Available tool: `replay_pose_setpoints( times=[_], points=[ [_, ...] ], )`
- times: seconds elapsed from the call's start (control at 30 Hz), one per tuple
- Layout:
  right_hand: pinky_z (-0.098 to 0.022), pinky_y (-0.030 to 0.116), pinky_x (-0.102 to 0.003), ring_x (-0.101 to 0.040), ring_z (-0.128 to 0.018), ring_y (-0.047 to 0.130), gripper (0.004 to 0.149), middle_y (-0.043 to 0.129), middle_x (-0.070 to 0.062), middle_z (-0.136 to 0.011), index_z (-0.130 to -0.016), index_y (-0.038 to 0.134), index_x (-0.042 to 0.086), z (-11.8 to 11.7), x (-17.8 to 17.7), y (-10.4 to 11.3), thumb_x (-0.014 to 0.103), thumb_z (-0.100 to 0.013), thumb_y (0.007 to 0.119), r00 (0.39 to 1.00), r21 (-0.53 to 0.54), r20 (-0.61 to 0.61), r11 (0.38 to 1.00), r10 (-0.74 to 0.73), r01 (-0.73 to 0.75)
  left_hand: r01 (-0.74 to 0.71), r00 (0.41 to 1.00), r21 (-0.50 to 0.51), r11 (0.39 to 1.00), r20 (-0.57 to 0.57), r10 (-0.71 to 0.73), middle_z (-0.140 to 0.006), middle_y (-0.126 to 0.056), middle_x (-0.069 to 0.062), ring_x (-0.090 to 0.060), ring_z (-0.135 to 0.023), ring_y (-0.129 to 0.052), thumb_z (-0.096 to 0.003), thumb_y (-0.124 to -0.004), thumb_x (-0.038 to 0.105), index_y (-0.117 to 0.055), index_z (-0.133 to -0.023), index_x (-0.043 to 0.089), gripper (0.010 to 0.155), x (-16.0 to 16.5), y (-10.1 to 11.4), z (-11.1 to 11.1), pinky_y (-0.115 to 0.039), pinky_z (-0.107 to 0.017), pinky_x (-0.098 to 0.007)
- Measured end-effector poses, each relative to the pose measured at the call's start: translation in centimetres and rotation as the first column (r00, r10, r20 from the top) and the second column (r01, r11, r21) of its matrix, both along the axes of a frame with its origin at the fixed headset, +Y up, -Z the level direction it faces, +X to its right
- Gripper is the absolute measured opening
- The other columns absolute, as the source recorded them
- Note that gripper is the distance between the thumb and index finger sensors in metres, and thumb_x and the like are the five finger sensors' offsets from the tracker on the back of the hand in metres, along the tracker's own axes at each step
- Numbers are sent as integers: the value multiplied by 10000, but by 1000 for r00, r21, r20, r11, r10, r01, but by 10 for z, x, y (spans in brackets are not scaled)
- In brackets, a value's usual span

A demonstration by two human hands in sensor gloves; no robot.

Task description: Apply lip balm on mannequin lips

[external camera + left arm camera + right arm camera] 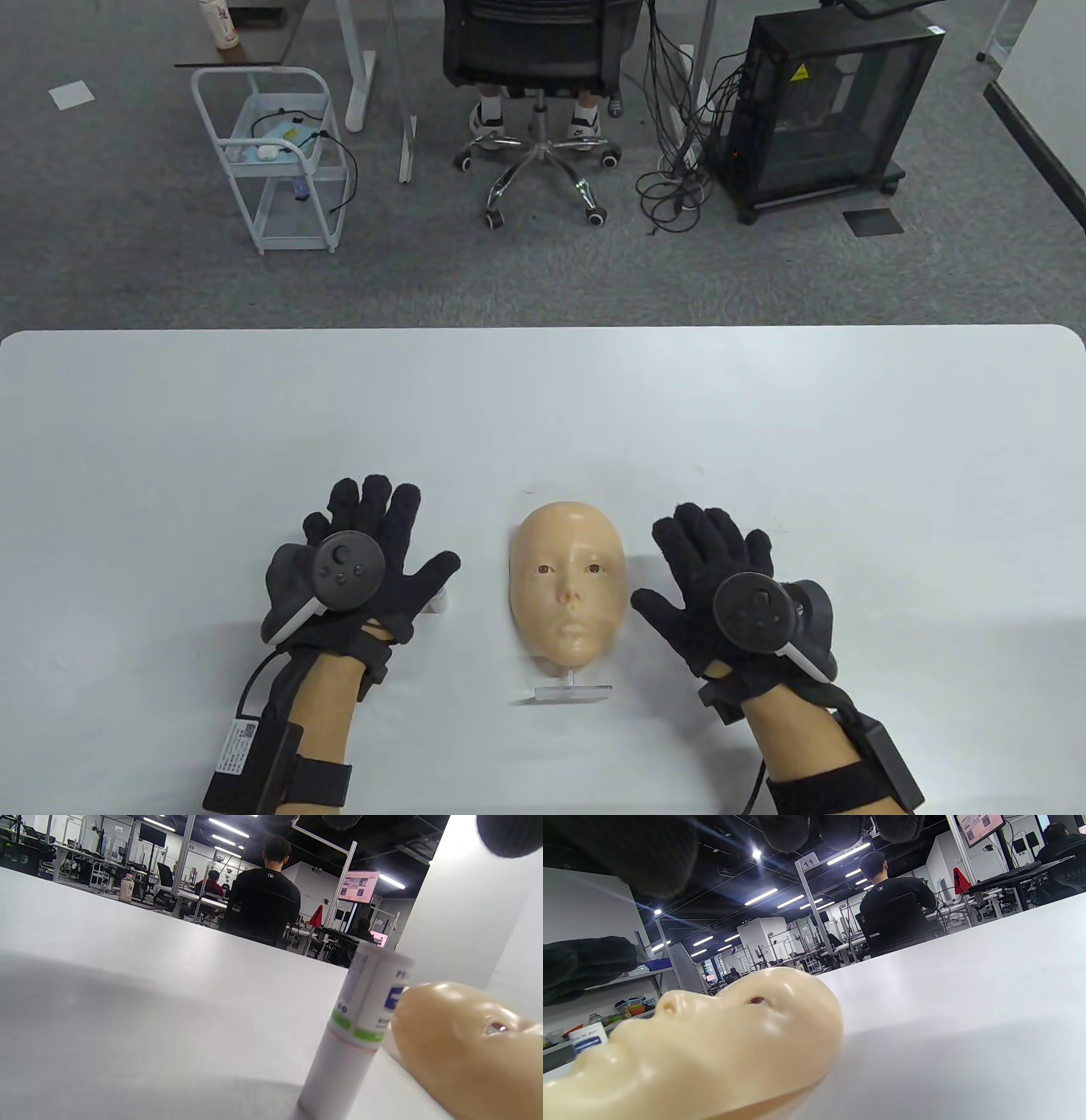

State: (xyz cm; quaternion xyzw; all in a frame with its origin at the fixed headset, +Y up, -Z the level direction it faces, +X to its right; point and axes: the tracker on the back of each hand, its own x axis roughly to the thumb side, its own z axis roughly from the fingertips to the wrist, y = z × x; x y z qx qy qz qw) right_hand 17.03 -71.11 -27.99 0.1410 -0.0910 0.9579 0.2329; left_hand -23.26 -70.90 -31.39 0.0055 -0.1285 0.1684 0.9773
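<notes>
**Both hands flat and spread, nothing picked up**

So here's the setup: the mannequin face (567, 587) lies face-up on the white table (543, 407), propped on a little clear stand (571, 689) at its chin end, near the front edge and pretty much centered between the two hands. Chin points toward the person, forehead away.

The left hand (365, 564) hovers or rests palm-down just to the left of the face, fingers fanned wide, gripping nothing. The lip balm tube (356, 1027) stands upright on the table right by that hand. From the table view you only catch a sliver of white (437, 601) peeking out under the thumb, so it's mostly hidden there. The left wrist view shows it way better: a white tube with green and blue label bits, standing just beside the mannequin's forehead side, cap on as far as I can tell. Can't tell if the thumb actually touches it.

The right hand (730, 586) is on the other side of the face, also palm-down with fingers spread, holding nothing. From the right wrist view its fingertips (793, 832) hang in at the top, well apart from the mannequin, and you can spot the tube's top (587, 1037) past the chin.

Lips look bare-ish, but honestly too small to judge.
</notes>
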Motion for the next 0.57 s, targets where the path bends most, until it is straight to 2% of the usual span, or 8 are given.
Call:
replay_pose_setpoints(
  times=[0.57],
  points=[
    [-686,343,-748,-472,-1104,467,842,443,-108,-1231,-1121,504,263,0,0,1,679,-474,849,1000,10,17,1000,5,-5,24,1000,-49,999,17,-23,-1229,-242,-153,-533,-1098,-191,-535,-637,867,-297,-1159,263,932,9,-6,0,-242,-673,-753]
  ],
)
